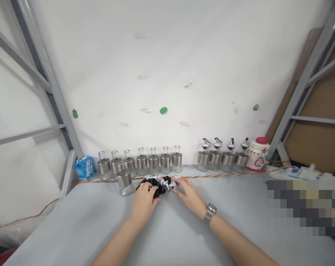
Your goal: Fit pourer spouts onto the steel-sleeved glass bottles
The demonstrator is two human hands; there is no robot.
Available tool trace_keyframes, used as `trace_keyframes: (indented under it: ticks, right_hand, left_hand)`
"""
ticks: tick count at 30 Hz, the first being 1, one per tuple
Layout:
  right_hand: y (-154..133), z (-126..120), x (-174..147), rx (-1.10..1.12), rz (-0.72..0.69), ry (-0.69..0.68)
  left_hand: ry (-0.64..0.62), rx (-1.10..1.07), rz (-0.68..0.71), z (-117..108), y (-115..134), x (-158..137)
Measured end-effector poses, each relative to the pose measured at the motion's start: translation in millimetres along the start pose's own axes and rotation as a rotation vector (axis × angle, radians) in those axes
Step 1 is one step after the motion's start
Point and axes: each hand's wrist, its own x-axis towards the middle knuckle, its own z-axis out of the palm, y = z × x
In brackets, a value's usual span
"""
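Observation:
A small heap of black stoppers (162, 189) and silver pour spouts (166, 182) lies on the grey table in front of a row of bottles. My left hand (145, 199) curls over the black stoppers at the heap's left side, its fingertips partly hidden among them. At the right edge of the heap, my right hand (188, 194) has its thumb and forefinger apart, touching the silver spouts. A watch is on my right wrist. Just left of my left hand stands a glass bottle with a steel sleeve (124, 179) and no top.
Several open bottles (153, 161) line the wall. Several bottles with pour spouts fitted (227, 159) stand farther right, beside a white jar with a red lid (257, 155). A blue carton (85, 168) is at left. A twisted red-yellow wire (211, 176) crosses the table.

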Motion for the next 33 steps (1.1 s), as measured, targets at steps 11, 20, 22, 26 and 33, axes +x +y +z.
trace_keyframes:
  ticks: [11,20,22,26,33]
  right_hand:
    - [-1,-2,2,-0.522,-0.243,-0.055]
    - [4,-6,3,-0.297,-0.126,0.023]
    - [3,-5,2,-0.052,-0.023,0.058]
    - [-5,-2,2,0.465,0.17,-0.072]
    - [-18,-1,0,0.769,0.232,-0.125]
  left_hand:
    - [-0.038,0.0,-0.056,-3,6,0]
    - [0.167,-0.615,-0.216,-5,12,3]
    - [0.144,-0.881,-0.297,-5,15,5]
    - [0.051,-1.186,-0.425,-7,24,7]
    - [-0.038,-1.473,-0.603,-19,32,6]
